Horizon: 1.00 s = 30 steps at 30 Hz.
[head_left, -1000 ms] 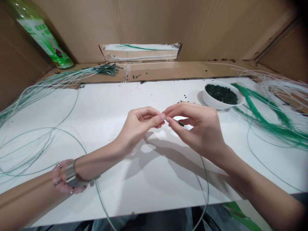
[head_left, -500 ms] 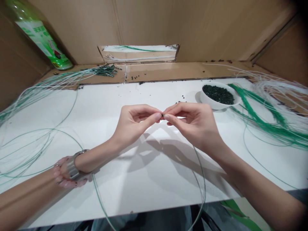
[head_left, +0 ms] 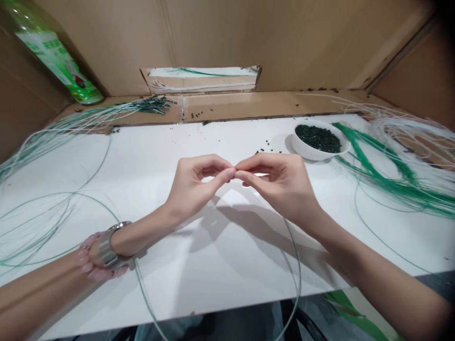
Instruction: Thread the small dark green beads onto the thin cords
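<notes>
Both hands meet over the middle of the white worktop, the left hand and the right hand each with thumb and forefinger pinched together, tips touching those of the other. Whatever lies between the tips is covered by them, so what they grip cannot be told. The other fingers curl loosely beneath.

A thin green strand drops from behind the right hand, bowing smoothly down past the near edge of the worktop and out at the bottom of the view. Another green length comes from under the left wrist and is cut off there as well; whether the two are one piece cannot be seen. Thin coils lie to the left.

The left wrist wears a wide metal cuff and a pink bracelet. Beyond the right hand stands a white bowl of dark green beads, with a few loose beads beside it. Right of that lie a green bundle and tangled white strands. At the back left, dark-ended strands lie near a green bottle, its top cut off.
</notes>
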Each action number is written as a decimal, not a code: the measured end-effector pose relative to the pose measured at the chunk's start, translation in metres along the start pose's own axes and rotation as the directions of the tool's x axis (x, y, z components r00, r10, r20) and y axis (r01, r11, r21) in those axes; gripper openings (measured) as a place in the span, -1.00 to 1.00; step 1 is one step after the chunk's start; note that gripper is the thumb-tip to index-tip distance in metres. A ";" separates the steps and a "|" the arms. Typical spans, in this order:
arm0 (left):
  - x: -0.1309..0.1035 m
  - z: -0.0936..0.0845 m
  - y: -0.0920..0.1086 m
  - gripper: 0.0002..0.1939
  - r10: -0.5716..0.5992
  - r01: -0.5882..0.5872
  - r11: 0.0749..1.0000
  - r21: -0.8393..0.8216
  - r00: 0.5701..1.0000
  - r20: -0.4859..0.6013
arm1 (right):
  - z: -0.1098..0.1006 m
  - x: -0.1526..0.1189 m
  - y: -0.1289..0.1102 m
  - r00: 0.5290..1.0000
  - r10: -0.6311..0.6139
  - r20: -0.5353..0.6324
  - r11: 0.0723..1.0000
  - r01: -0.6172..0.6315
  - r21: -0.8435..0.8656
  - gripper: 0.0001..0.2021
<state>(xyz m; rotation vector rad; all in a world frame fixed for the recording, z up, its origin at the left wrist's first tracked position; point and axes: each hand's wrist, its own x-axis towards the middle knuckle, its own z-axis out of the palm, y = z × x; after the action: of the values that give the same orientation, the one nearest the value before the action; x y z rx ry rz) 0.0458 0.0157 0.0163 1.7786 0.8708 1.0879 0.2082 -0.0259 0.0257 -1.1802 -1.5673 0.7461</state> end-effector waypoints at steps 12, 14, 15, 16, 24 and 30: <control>0.031 0.017 0.001 -0.89 0.152 -0.153 0.988 0.027 0.988 0.036 | -0.019 0.014 -0.002 0.996 -0.014 -0.093 0.993 0.003 -0.120 -0.95; 0.042 0.026 0.004 -0.88 0.176 -0.175 0.984 -0.033 0.983 0.043 | -0.027 0.018 0.000 0.988 -0.047 -0.144 0.990 0.027 -0.140 -0.95; 0.047 0.030 0.005 -0.88 0.187 -0.184 0.981 -0.066 0.982 0.040 | -0.031 0.020 0.001 0.984 -0.061 -0.168 0.988 0.035 -0.153 -0.95; 0.052 0.034 0.007 -0.88 0.196 -0.192 0.977 -0.097 0.980 0.032 | -0.035 0.021 0.002 0.979 -0.074 -0.192 0.985 0.042 -0.166 -0.95; 0.081 0.047 -0.007 -0.77 0.119 -0.099 0.970 -0.223 0.990 0.078 | -0.054 0.030 0.012 0.947 -0.094 -0.307 0.981 0.036 -0.189 -0.89; 0.091 0.042 -0.044 -0.82 0.080 -0.179 0.939 0.295 0.945 0.317 | -0.056 0.031 0.012 0.948 -0.030 -0.317 0.997 0.005 -0.077 -0.91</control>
<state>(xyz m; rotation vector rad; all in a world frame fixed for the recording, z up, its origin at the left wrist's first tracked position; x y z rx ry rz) 0.1134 0.0994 -0.0056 2.2327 0.7798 0.7535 0.2642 0.0027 0.0432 -1.2707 -1.3427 0.4599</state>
